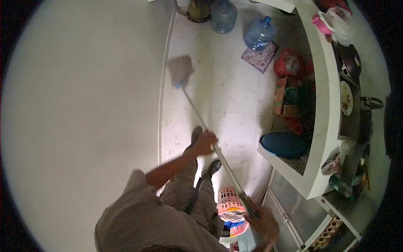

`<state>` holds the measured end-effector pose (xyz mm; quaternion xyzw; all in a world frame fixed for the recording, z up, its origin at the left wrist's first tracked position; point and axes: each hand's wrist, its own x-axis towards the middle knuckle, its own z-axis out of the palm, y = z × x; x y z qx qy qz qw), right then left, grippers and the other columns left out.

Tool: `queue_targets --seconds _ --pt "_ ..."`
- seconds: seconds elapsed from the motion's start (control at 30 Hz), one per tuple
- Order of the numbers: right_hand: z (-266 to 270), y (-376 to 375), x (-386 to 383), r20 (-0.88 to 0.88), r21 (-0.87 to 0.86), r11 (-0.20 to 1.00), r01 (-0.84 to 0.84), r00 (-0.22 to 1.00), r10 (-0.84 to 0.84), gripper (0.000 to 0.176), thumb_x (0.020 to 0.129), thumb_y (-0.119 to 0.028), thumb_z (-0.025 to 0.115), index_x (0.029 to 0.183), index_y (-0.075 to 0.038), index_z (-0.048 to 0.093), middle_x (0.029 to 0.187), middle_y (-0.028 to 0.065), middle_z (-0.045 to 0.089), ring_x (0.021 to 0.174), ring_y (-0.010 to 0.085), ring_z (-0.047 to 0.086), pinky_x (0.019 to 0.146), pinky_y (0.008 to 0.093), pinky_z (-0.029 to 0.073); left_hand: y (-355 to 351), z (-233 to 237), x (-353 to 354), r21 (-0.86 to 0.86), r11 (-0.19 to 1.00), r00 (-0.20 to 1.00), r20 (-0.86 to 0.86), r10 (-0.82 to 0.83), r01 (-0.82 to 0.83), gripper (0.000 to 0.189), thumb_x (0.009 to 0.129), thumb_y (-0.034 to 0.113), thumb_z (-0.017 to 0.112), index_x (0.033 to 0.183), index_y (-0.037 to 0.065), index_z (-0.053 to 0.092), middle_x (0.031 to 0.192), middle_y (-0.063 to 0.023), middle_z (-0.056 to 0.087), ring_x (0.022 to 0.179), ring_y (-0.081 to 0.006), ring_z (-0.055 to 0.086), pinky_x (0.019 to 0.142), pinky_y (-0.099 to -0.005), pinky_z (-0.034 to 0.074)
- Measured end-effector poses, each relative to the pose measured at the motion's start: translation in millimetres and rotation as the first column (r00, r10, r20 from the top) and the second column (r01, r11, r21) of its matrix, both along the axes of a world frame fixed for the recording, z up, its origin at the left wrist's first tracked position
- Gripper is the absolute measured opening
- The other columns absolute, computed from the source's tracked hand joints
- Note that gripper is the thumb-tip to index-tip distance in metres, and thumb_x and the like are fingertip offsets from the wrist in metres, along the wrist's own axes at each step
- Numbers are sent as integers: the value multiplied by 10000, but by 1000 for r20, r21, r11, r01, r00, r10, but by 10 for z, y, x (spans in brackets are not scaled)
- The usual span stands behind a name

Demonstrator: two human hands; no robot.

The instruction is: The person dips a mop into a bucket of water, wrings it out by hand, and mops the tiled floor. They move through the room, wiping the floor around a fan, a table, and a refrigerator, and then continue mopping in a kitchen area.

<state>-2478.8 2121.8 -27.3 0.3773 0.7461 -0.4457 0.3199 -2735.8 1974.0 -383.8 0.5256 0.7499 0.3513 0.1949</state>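
Observation:
A mop with a pale handle (228, 170) slants across the view, from the lower right to the upper left. Its grey-brown head (180, 69), slightly blurred, lies on the tiled floor beside the left wall, with a blue joint above it. My left hand (205, 143) is closed around the middle of the handle, over my feet. Lower right, my right hand (263, 227) is wrapped around the dark upper end of the handle and is blurred. Close to that hand stands a pink perforated basket (228, 198) with cloth in it.
Water jugs (224, 19) stand at the far end, one blue jug (259, 34) near a printed sheet (261, 58). Along the right are a red bag (289, 63), a cardboard box (280, 96) and a blue round lid-like object (285, 144) under a white counter (325, 126).

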Motion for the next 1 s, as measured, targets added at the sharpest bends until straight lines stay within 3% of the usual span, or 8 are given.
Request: queue_targets --seconds 0.17,0.27,0.4,0.53,0.63,0.73,0.87,1.0 --pt "619 68 648 108 95 983 154 980 -164 568 820 -78 650 1363 -89 484 962 237 682 867 260 689 761 366 528 -555 545 1714 -141 956 942 256 -217 258 258 659 241 718 844 78 641 812 -124 613 794 -333 592 748 -436 491" --pt "734 95 745 77 130 967 221 970 -232 540 816 -79 659 1334 -61 507 977 229 684 877 245 685 777 356 525 -505 792 1905 -406 742 838 377 -395 533 278 624 275 695 820 78 696 717 -152 641 749 -350 643 677 -463 517" --pt "750 147 613 4 143 949 282 958 -285 507 811 -82 670 1296 -22 538 998 218 687 891 224 680 797 343 521 -402 661 1588 -249 821 847 300 -438 513 288 608 286 680 845 129 725 720 -139 654 728 -333 653 650 -458 519" --pt "760 242 300 -118 100 932 349 934 -337 477 806 -84 681 1259 16 569 1019 207 690 904 203 675 818 329 517 88 732 693 -416 767 872 208 -443 489 277 609 301 659 853 211 750 722 -80 670 745 -291 661 646 -436 515" --pt "692 276 -111 -288 -17 912 411 871 -398 458 802 -86 690 1230 45 592 1035 199 692 914 187 671 833 319 514 359 21 -69 -206 910 929 -12 -371 361 251 577 309 676 802 215 734 741 -35 676 747 -265 656 670 -451 497" --pt "571 375 -1372 14 -7 900 436 900 -436 460 809 -98 689 1232 53 590 1047 170 693 932 151 644 856 289 492 788 -313 -1306 -298 937 925 -270 -267 184 191 614 331 691 767 220 714 851 -38 676 881 -268 626 885 -471 413" --pt "-752 90 -2656 -576 -3 935 355 763 -292 474 855 -90 615 1302 45 530 812 165 655 728 121 564 653 328 480 1132 -606 -3119 -1 974 803 -566 185 -225 419 709 489 751 887 131 624 909 -137 606 987 -362 555 902 -540 413" --pt "-2048 -75 -4041 -643 389 889 243 763 73 466 847 -180 612 1246 50 543 750 266 620 724 435 630 676 490 500 1150 -91 -3977 -240 960 886 -463 19 -146 522 695 360 796 1119 161 566 1200 -179 535 1111 -380 535 911 -472 472"
